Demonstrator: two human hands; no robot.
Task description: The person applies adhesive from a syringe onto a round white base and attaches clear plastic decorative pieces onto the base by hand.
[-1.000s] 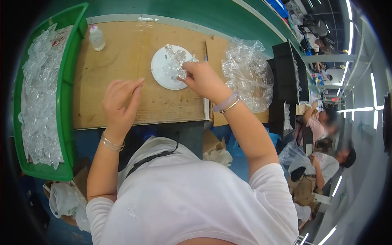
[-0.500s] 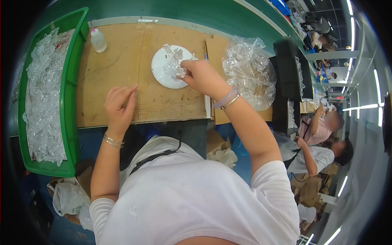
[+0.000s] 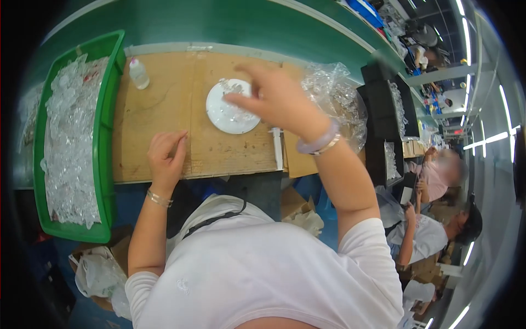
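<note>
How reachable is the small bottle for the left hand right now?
Probably yes: only bare cardboard shows between the left hand and the bottle; the green bin stands to one side, seemingly clear of that path.

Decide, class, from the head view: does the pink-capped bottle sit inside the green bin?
No, the pink-capped bottle is on the brown cardboard, outside the green bin.

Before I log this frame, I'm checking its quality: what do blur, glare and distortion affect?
Head view: the right hand is blurred, the left hand sharper; head view: clear pieces wash out on the white plate, and ceiling lights glare; head view: the sides of the green bin bow and the corners are black.
</note>
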